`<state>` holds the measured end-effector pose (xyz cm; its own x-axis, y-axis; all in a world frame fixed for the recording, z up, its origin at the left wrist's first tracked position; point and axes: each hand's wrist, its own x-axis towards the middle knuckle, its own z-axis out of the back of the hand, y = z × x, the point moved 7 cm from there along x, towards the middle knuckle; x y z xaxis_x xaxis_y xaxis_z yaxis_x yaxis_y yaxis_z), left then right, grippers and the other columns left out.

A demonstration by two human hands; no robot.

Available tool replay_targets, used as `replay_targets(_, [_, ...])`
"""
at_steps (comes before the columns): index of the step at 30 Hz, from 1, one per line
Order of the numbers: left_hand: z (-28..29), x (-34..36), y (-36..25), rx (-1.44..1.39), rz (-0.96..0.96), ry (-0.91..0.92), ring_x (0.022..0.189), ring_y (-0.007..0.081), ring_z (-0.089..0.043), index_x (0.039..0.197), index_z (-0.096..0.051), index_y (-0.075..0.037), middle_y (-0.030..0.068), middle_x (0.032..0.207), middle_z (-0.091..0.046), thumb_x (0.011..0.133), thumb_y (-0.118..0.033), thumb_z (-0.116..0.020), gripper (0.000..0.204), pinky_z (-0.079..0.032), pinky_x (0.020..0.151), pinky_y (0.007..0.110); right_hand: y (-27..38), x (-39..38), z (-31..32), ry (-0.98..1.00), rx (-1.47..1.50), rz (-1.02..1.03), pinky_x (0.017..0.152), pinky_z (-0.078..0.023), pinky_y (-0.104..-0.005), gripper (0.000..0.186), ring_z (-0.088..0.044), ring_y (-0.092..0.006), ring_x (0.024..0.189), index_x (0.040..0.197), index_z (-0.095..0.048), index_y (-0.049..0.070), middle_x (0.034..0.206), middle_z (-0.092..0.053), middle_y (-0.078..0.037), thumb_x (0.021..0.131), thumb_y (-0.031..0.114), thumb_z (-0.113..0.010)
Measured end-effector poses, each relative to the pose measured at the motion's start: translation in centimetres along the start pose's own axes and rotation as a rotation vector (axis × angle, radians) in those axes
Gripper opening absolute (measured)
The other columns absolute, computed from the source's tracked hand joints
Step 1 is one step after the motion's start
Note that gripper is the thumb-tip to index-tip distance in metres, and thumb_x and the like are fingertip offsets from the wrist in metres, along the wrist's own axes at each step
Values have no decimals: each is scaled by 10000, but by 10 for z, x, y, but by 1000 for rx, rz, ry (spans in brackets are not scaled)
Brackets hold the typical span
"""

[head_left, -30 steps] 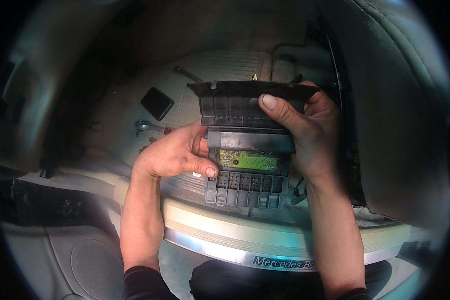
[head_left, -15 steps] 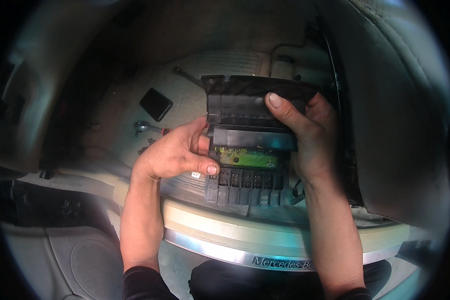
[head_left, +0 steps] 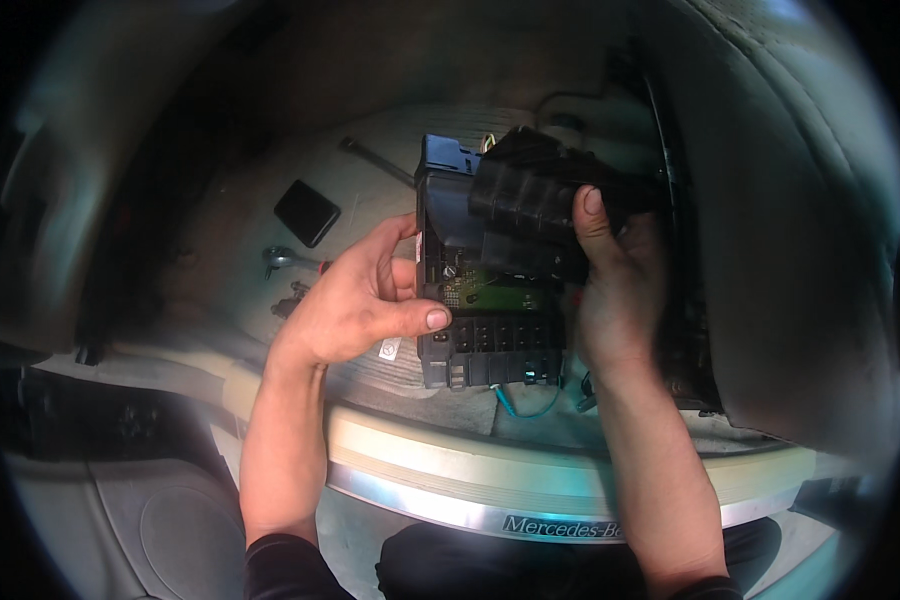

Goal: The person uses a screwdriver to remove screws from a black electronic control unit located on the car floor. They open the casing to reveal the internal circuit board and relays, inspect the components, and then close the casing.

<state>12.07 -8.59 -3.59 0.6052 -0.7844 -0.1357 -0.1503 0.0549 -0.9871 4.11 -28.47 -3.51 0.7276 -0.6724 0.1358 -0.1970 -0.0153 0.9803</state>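
Note:
A black electronic module [head_left: 490,350] with an exposed green circuit board [head_left: 505,293] is held over the car's floor. My left hand [head_left: 360,300] grips its left side, the thumb lying on the front near the row of connector slots. In my right hand [head_left: 625,290] is a ribbed black plastic cover [head_left: 530,205], pinched under the thumb. The cover sits tilted over the module's upper right, hiding part of the board. At the module's top left a dark blue-black block [head_left: 448,155] shows. My right fingers are mostly hidden behind the cover.
On the carpeted floor to the left lie a black phone [head_left: 308,213] and a ratchet [head_left: 288,260]. A dark bar-like tool [head_left: 375,160] lies behind the module. A teal wire [head_left: 520,408] loops below it. The door sill [head_left: 450,485] crosses in front.
The cover has swung up and right, off the module's upper left, uncovering the blue-black block. The module has tilted, and a teal wire now shows beneath it.

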Motion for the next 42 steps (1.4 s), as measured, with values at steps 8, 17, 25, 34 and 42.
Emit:
replay_targets(8, [0,-1,6,-34,-4,-56,699,180,-688,1434,-240,144,158,897,-713,844,-79,-772,825,-562,599,297,-13,1,3,-22,75,-249,906,-489,-323,508,-599,-172,1060,1264,-542,22,1178,-624,-90,953,401,-678])
replay_targets(17, [-3,-1,-1,45,14,-123,596,171,-646,1388,-278,154,133,789,-678,897,-194,-744,761,-539,534,282,-24,5,4,18,188,-243,640,-483,-284,526,-634,-142,892,1199,-592,45,1050,-656,-56,941,499,-655])
replay_targets(25, [9,5,10,60,-174,-169,1072,256,-630,1464,-190,90,182,1166,-630,892,-327,-751,903,-546,875,364,-14,0,4,27,-47,-242,755,-471,-261,491,-598,-120,877,1117,-614,35,1006,-637,-47,978,506,-600])
replay_targets(34, [29,35,13,-576,-88,-210,1065,169,-638,1361,-509,-35,122,1244,-641,1043,-458,-475,530,-525,946,319,24,-27,-21,259,-205,141,910,-444,-277,258,-555,-121,985,1039,-487,76,1036,-592,-40,908,76,-710])
replay_targets(42, [58,31,13,-254,-182,-498,978,125,-590,1131,-649,-30,44,1044,-656,1014,-264,-521,291,-452,895,253,17,-45,-46,719,-331,133,952,-505,-349,395,-660,-250,1109,939,-527,29,1001,-672,-103,645,-232,-567])
